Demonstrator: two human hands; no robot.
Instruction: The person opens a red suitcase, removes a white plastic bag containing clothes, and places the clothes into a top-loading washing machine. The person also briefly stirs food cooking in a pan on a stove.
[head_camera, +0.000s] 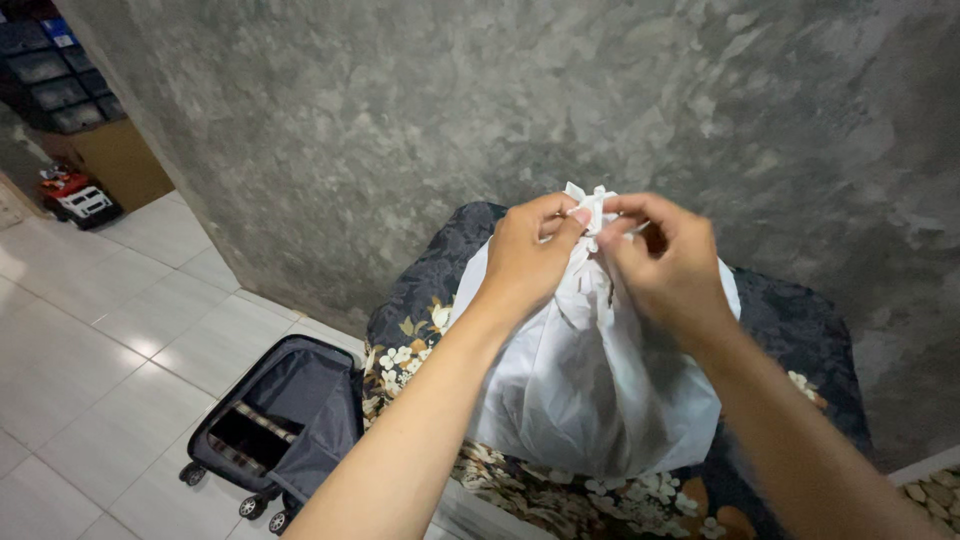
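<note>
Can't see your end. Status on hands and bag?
Left grip and right grip pinch knot atop white plastic bag. Bag on floral cushion. Nothing blocking.

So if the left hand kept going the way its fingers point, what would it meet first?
Likely the right hand: the left hand points rightward across the knotted top of the white plastic bag, which both hands pinch. Depth between them is hard to judge.

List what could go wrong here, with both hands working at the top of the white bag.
1. The left hand and right hand pinch thin gathered plastic at the neck of the white bag; a hard pull may tear it.
2. The full bag stands on a soft floral cushion near its front edge, so it might tip forward.
3. An open suitcase lies on the floor just below; a falling bag could land there.
</note>
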